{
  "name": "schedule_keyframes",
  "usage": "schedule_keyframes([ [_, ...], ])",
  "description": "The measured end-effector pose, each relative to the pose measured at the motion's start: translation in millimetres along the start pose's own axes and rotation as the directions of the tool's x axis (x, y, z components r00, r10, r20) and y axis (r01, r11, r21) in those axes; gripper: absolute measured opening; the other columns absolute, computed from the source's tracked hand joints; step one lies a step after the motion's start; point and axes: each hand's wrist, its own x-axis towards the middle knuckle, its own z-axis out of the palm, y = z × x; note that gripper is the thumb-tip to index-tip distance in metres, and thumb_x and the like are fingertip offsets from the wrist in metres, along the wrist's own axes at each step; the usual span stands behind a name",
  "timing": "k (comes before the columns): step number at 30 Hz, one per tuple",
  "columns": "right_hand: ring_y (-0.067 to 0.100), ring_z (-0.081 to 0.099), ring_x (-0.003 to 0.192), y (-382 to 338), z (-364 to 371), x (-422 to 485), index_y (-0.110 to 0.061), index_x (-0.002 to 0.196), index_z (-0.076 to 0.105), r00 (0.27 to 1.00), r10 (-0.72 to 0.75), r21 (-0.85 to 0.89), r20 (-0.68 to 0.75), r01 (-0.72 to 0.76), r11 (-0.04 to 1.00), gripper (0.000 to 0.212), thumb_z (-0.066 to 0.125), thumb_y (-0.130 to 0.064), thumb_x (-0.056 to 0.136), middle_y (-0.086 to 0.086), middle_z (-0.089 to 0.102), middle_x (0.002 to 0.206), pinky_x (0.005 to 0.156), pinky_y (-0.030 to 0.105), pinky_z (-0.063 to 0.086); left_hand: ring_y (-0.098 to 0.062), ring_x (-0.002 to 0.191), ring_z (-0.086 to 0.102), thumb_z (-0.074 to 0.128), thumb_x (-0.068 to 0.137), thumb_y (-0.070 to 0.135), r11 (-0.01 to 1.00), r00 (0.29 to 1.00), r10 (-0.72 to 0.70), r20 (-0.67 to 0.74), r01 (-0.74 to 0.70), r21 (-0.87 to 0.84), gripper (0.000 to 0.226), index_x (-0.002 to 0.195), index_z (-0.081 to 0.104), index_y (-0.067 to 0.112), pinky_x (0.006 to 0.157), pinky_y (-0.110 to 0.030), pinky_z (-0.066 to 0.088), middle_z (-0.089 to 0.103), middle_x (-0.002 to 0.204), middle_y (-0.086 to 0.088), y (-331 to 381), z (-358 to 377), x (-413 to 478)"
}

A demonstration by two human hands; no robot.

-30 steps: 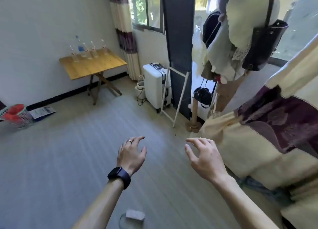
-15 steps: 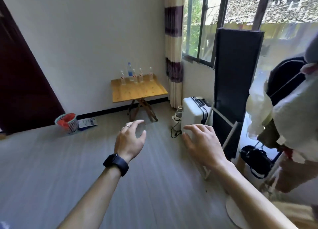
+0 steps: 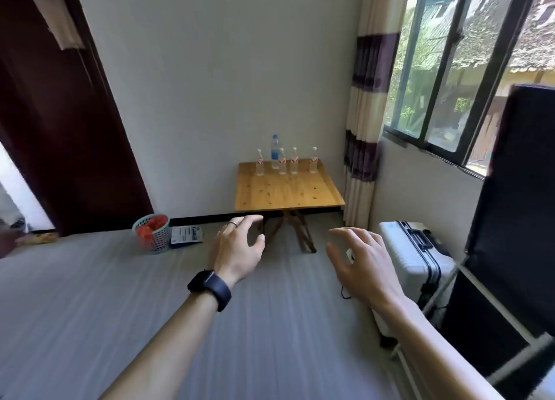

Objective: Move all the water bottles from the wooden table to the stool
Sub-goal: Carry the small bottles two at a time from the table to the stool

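i see both forearms (image 3: 168,348) bare right down to the frame's bottom edge. the left hand (image 3: 237,249) carries a thin silver-coloured ring (image 3: 232,224) on one finger, and its wrist wears a black smartwatch (image 3: 210,288) with a dark rectangular face and a wide matte strap. the right hand (image 3: 357,261) is bare.

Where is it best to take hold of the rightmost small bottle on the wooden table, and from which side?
The rightmost bottle stands upright at the back of the wooden table, wall behind, bare tabletop in front. So probably grip its straight middle body, below the narrow neck, with the right hand coming from the front.
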Motion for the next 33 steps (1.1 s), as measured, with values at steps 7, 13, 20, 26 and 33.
schedule_keyframes([
  [7, 0.018, 0.046, 0.121, 21.7, 61.2, 140.3, -0.035, 0.121, 0.065, 0.999, -0.020, -0.024, -0.028, 0.020, 1.000, 0.031, 0.063, -0.044, 0.091, -0.013, 0.062, 0.125, 0.097, 0.022, 0.034, -0.022, 0.117, 0.057, 0.064, 0.088, 0.030, 0.999, 1.000, 0.024, 0.018, -0.024, 0.022, 0.037, 0.125, 0.062, 0.033, 0.097, -0.033, 0.047, 0.061, 0.126, 0.004, -38.0, 42.4, 149.4],
  [13, 0.021, 0.048, 0.121, 69.8, 128.2, 261.3, -0.033, 0.123, 0.064, 0.999, -0.012, -0.019, -0.036, 0.012, 1.000, 0.033, 0.061, -0.044, 0.091, -0.011, 0.062, 0.124, 0.097, 0.022, 0.034, -0.021, 0.116, 0.058, 0.066, 0.088, 0.027, 0.998, 0.998, 0.053, 0.026, -0.054, 0.021, 0.037, 0.125, 0.064, 0.030, 0.099, -0.034, 0.046, 0.062, 0.126, 0.003, -64.9, 109.4, 274.5],
  [20, 0.019, 0.043, 0.127, 129.2, 200.5, 416.0, -0.037, 0.126, 0.061, 0.999, -0.016, 0.051, 0.036, 0.014, 0.999, 0.035, 0.057, -0.048, 0.093, -0.014, 0.061, 0.129, 0.098, 0.023, 0.033, -0.021, 0.115, 0.058, 0.067, 0.090, 0.024, 0.998, 0.999, -0.044, 0.013, 0.044, 0.034, 0.035, 0.125, 0.064, 0.027, 0.098, -0.029, 0.043, 0.062, 0.124, 0.001, -101.9, 180.1, 412.5],
  [26, 0.014, 0.040, 0.130, 150.8, 282.8, 530.4, -0.038, 0.128, 0.059, 0.988, -0.061, 0.102, 0.142, 0.047, 0.994, 0.037, 0.055, -0.051, 0.095, -0.015, 0.059, 0.129, 0.095, 0.021, 0.032, -0.018, 0.119, 0.055, 0.066, 0.090, 0.025, 0.985, 0.987, -0.163, 0.007, 0.162, 0.059, 0.036, 0.126, 0.063, 0.029, 0.094, -0.020, 0.037, 0.061, 0.126, 0.002, -162.2, 218.2, 506.6],
  [33, 0.014, 0.041, 0.128, 179.5, 394.5, 640.5, -0.038, 0.128, 0.059, 0.971, -0.044, 0.103, 0.233, 0.020, 0.994, 0.037, 0.054, -0.052, 0.094, -0.014, 0.059, 0.129, 0.097, 0.022, 0.033, -0.018, 0.119, 0.054, 0.064, 0.092, 0.022, 0.972, 0.971, -0.234, 0.049, 0.234, 0.015, 0.036, 0.128, 0.062, 0.026, 0.087, -0.016, 0.033, 0.057, 0.128, 0.001, -240.4, 279.6, 618.5],
])
